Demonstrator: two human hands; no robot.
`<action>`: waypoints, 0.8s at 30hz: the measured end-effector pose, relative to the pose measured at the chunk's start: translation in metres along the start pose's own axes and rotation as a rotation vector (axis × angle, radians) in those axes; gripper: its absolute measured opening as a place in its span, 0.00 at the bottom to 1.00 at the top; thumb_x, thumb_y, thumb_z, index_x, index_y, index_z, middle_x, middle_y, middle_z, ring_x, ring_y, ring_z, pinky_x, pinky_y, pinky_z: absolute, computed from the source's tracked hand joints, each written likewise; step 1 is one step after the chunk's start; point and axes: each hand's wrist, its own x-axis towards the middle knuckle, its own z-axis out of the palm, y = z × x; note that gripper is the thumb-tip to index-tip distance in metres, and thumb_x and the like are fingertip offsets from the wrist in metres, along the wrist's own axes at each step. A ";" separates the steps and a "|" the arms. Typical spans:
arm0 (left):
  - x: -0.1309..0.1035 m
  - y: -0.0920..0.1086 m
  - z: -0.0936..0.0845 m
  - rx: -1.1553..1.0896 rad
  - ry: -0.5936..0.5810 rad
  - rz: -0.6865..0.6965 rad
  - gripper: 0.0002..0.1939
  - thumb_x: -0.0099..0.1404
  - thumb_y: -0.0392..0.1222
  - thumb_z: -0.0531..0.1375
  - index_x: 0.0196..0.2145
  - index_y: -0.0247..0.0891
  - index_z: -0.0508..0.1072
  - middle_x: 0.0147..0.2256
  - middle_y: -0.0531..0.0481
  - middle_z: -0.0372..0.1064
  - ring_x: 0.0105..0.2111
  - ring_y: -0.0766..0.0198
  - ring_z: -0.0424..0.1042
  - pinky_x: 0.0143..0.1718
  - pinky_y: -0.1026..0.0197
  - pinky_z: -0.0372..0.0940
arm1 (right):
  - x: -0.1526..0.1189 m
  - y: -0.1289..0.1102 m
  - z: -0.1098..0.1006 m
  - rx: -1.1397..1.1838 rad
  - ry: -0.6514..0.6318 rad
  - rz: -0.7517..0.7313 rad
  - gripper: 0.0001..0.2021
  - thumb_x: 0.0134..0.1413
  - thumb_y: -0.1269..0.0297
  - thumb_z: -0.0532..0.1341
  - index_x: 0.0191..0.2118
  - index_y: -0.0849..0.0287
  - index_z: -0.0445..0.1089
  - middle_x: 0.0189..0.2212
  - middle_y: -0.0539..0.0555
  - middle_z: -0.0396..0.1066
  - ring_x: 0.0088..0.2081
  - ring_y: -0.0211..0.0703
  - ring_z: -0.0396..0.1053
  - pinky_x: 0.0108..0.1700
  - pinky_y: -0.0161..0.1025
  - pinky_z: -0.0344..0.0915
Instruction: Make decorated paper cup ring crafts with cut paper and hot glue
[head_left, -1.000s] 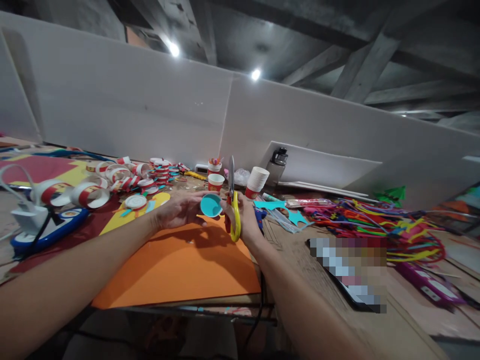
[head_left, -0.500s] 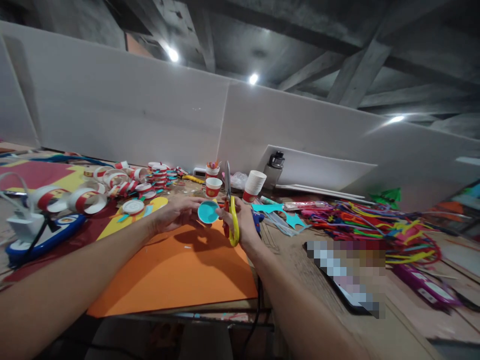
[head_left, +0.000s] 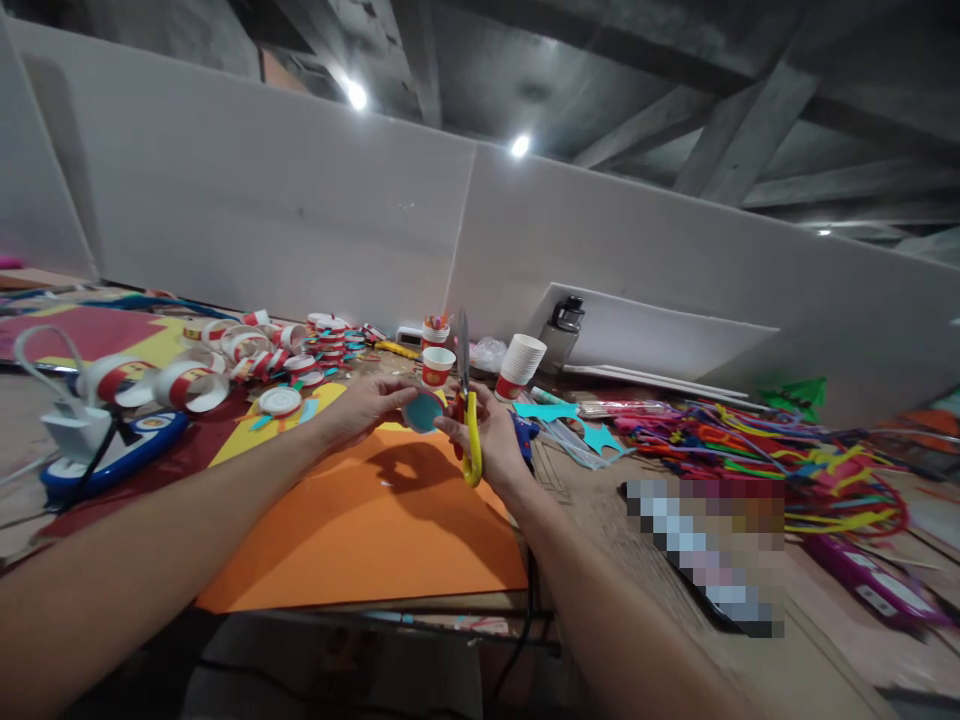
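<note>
Above the orange sheet (head_left: pixel 360 540), my left hand (head_left: pixel 367 408) pinches a small round teal piece (head_left: pixel 423 412) with a pale rim, perhaps the base of a paper cup. My right hand (head_left: pixel 495 440) is closed around scissors with yellow and red handles (head_left: pixel 472 445), their blades pointing up. The right thumb reaches the near side of the teal piece. Just behind the hands stands a red-and-white paper cup (head_left: pixel 438 367). Similar round pieces with teal strips, one a white disc (head_left: pixel 280 401), lie left of my left hand.
Cut cup rings (head_left: pixel 191 385) and a blue power strip (head_left: pixel 112 465) lie left. A cup stack (head_left: pixel 520 362) and dark bottle (head_left: pixel 562 335) stand at the back. Right are teal scraps (head_left: pixel 598 438), colourful pipe cleaners (head_left: pixel 750 440), a pixelated phone-like object (head_left: pixel 697 560) and a purple device (head_left: pixel 870 580).
The view has shifted slightly, moving the scene a little right and up. The teal piece has tilted and looks darker, with my left fingers now over its upper edge. The scissors stay in my right hand.
</note>
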 end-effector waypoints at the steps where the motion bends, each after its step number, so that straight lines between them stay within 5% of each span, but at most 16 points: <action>1: 0.000 0.000 0.000 -0.026 0.008 0.016 0.19 0.56 0.52 0.68 0.37 0.33 0.79 0.37 0.41 0.77 0.34 0.61 0.74 0.37 0.59 0.67 | 0.000 0.000 0.000 0.002 0.002 -0.007 0.32 0.35 0.59 0.73 0.49 0.54 0.64 0.31 0.47 0.66 0.25 0.34 0.62 0.23 0.32 0.60; 8: 0.000 0.001 -0.004 -0.177 -0.096 -0.092 0.14 0.57 0.47 0.68 0.35 0.33 0.75 0.34 0.44 0.76 0.32 0.61 0.75 0.34 0.57 0.71 | 0.001 0.001 -0.003 -0.024 0.017 -0.065 0.27 0.36 0.59 0.72 0.45 0.56 0.65 0.28 0.46 0.66 0.27 0.35 0.64 0.26 0.33 0.62; 16: -0.003 0.013 -0.019 -0.019 -0.262 -0.184 0.15 0.57 0.42 0.67 0.42 0.33 0.77 0.41 0.39 0.75 0.38 0.58 0.76 0.37 0.57 0.73 | 0.001 0.002 -0.006 -0.047 0.024 -0.060 0.26 0.35 0.57 0.72 0.44 0.56 0.67 0.27 0.45 0.67 0.24 0.33 0.62 0.26 0.33 0.62; 24: -0.005 0.010 -0.015 0.062 -0.245 -0.240 0.22 0.56 0.54 0.67 0.40 0.32 0.79 0.35 0.38 0.76 0.33 0.57 0.75 0.29 0.58 0.72 | 0.002 0.006 -0.005 -0.047 -0.037 -0.011 0.30 0.37 0.53 0.72 0.48 0.55 0.66 0.26 0.45 0.66 0.20 0.33 0.60 0.19 0.32 0.58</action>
